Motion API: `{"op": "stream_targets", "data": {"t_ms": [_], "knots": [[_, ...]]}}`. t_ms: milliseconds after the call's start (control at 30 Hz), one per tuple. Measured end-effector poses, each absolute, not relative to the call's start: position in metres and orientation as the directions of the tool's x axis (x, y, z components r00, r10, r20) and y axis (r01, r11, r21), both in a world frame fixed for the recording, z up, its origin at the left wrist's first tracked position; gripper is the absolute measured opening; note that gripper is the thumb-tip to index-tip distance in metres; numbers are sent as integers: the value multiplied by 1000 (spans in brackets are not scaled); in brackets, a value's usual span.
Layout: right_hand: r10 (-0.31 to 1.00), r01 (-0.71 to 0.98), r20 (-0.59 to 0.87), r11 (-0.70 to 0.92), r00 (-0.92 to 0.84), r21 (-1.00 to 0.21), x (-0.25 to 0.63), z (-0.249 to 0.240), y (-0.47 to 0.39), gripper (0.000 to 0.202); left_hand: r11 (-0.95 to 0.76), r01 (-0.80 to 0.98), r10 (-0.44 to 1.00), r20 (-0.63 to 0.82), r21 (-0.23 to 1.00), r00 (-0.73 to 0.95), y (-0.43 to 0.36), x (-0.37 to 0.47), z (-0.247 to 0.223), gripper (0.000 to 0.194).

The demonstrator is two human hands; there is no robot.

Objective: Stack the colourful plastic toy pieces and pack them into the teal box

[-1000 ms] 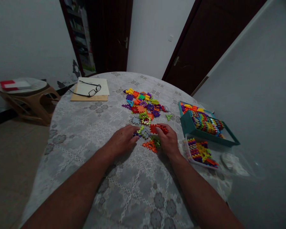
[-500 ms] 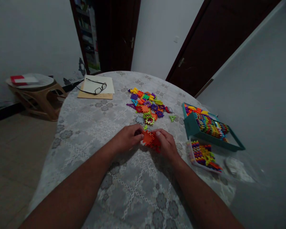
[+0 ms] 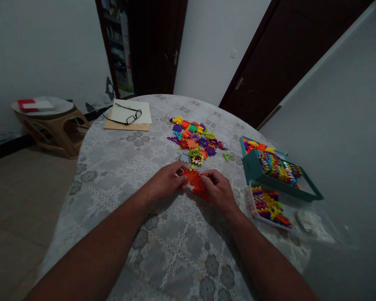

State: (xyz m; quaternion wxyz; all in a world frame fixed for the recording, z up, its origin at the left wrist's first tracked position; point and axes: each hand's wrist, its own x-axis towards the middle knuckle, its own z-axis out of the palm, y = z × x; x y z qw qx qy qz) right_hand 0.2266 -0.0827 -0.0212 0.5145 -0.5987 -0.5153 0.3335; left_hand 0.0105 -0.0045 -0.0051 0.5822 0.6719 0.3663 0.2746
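Note:
Between my hands are joined orange-red toothed plastic pieces (image 3: 194, 179), held just above the patterned tablecloth. My left hand (image 3: 167, 180) pinches their left edge between thumb and fingers. On the right side, my right hand (image 3: 218, 188) grips the pieces with thumb and fingertips. Just beyond my fingers lies a heap of coloured gear-like pieces (image 3: 192, 143) in purple, orange, green, yellow and red. A grey piece (image 3: 184, 157) rests at the near edge of the heap, and a small green piece (image 3: 227, 156) lies apart to its right.
At the right, a teal box (image 3: 252, 165) and a clear tub (image 3: 251, 200) hold stacked coloured pieces, with a clear plastic bag (image 3: 316, 223) beside them. Black glasses (image 3: 130, 119) lie on papers (image 3: 146, 108) at the back left. A stool (image 3: 62, 121) stands beyond the table.
The orange-red pieces have shifted slightly and show more of their flat face to the left. My right thumb has moved a little left and down over them. The whole view has shifted slightly.

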Motion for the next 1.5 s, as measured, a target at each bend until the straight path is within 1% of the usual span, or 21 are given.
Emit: {"op": "stream_targets", "data": {"t_ms": [133,233,333,467,533,633,767,867,933,1033,1167,1233,1300,1367,1400,1467,1500], "knots": [[966,360,170,91,194,-929,229,-32,-82,28,-110,201,784,-39,973,619,-6,9,-4,24],[962,410,191,96,196,-907,231,-39,-82,38,-146,216,755,-32,965,655,-6,9,-3,26],[959,434,208,108,191,-895,232,-42,-82,45,-208,250,728,-22,946,686,-6,8,-3,23],[956,443,266,188,121,-876,237,-38,-83,41,-313,269,725,46,911,687,-2,7,-6,18],[946,461,308,230,100,-857,241,-35,-83,38,-297,236,725,58,925,686,0,7,-6,21],[928,508,366,282,71,-814,245,-32,-83,38,-263,209,693,34,942,720,1,6,-6,25],[920,564,391,311,22,-765,242,-31,-84,42,-333,226,653,51,915,756,-1,6,-2,21],[927,576,375,304,5,-759,238,-27,-85,43,-358,192,676,112,914,728,-2,6,3,20],[932,567,362,300,-3,-767,236,-23,-87,43,-349,147,676,140,926,724,-2,5,5,23],[938,544,347,295,-8,-785,233,-20,-87,43,-320,101,653,142,942,744,-3,4,7,29],[943,525,331,278,8,-805,227,-21,-88,42,-309,123,646,113,943,755,-6,5,6,28],[948,513,319,269,11,-815,229,-19,-88,42,-349,154,677,135,924,723,-6,7,3,25],[951,523,304,229,62,-821,237,-14,-88,44,-391,188,718,171,901,675,-5,7,1,21],[927,588,329,168,178,-791,253,-8,-88,42,-390,206,754,183,898,631,-3,7,0,20],[905,640,359,138,229,-756,262,-6,-88,40,-373,205,771,180,905,611,-2,6,0,20],[884,745,391,78,255,-663,280,-4,-88,34,-335,199,802,167,921,574,0,5,0,18],[899,785,371,51,233,-617,287,-5,-89,30,-320,203,816,161,925,555,1,4,0,15]]}}
